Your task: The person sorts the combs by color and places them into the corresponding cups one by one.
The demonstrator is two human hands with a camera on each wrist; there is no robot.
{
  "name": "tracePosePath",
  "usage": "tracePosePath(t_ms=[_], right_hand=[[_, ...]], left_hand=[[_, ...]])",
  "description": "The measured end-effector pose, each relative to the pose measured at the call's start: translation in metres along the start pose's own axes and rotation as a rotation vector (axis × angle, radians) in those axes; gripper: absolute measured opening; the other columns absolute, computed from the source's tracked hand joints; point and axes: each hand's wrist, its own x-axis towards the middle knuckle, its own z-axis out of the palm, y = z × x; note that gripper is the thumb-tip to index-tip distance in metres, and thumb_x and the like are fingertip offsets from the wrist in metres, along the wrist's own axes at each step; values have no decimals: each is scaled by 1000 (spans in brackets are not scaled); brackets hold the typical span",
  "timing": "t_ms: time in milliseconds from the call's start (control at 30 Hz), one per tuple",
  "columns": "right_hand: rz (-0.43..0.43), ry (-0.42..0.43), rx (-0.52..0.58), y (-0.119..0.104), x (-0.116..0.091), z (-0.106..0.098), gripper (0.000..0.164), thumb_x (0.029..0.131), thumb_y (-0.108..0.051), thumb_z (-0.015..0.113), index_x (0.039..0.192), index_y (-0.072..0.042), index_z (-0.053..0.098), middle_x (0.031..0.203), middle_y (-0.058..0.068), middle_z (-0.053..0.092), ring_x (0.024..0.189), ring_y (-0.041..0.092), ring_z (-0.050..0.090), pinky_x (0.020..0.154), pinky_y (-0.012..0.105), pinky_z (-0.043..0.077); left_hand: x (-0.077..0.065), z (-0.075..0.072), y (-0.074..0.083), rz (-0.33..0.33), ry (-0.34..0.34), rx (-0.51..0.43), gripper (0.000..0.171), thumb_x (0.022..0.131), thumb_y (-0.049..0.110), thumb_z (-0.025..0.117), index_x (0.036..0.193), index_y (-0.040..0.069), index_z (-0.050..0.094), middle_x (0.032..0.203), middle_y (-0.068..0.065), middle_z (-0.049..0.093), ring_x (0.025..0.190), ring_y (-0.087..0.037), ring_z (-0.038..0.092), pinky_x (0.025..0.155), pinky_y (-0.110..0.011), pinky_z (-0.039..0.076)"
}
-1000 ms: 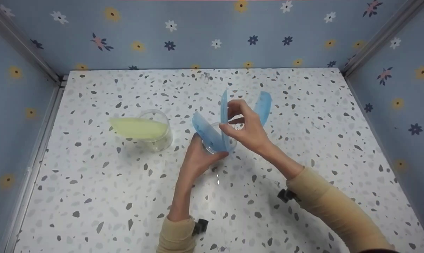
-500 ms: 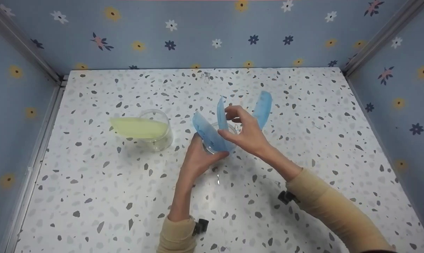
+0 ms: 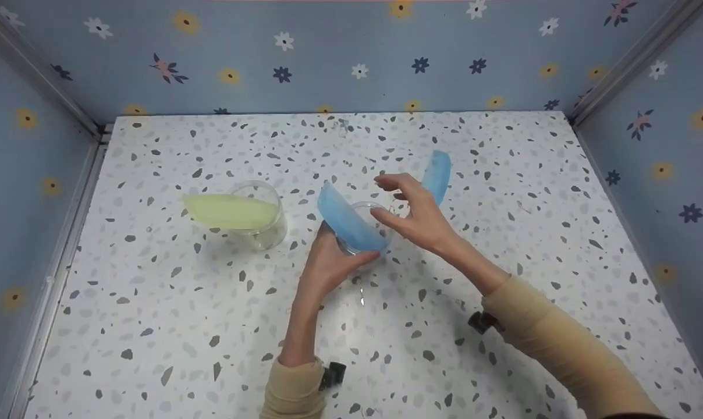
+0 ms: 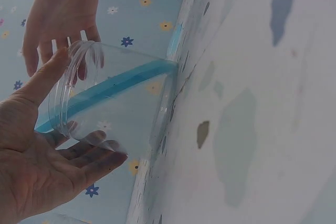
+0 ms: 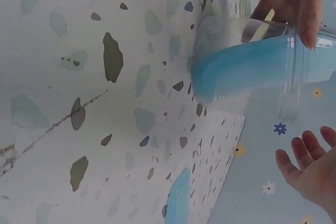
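My left hand (image 3: 328,262) grips a clear plastic jar (image 3: 379,216), thumb at the rim and fingers around the far side. Blue comb (image 3: 351,224) material leans inside the jar, its upper end sticking out past the rim to the left. Fine teeth show on the blue comb (image 5: 241,66) through the jar wall in the right wrist view. Any second comb against it is hidden in the head view. To the right of the jar's mouth my right hand (image 3: 421,218) holds nothing, thumb and fingers spread apart.
Another clear jar (image 3: 273,233) stands at left with a yellow-green comb (image 3: 229,212) leaning out of it. One more blue comb (image 3: 437,174) lies on the speckled table (image 3: 503,349) just beyond my right hand. Flowered panels (image 3: 328,52) enclose the back and sides.
My right hand lowered an upright blue comb into the jar and let go; it now merges with the blue comb leaning there. The right hand drew slightly right, while the left kept its grip.
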Motion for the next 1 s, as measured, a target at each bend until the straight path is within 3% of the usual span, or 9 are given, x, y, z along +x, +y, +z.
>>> tracePosePath(t_ms=[400,1000], right_hand=[[18,-3,-61,24,6,-26,54,98,-32,70,146,-13,55,146,9,59,135,26,55,112,52,49],[55,-50,-212,57,13,-55,54,98,-27,69,148,-14,54,149,10,57,135,32,54,111,55,48]], left_hand=[[2,2,-1,-4,6,9,118,72,31,94,163,13,22,159,-11,45,148,-29,44,126,-47,34],[0,1,0,-23,14,20,116,71,34,95,161,8,26,154,-14,50,144,-31,48,125,-47,36]])
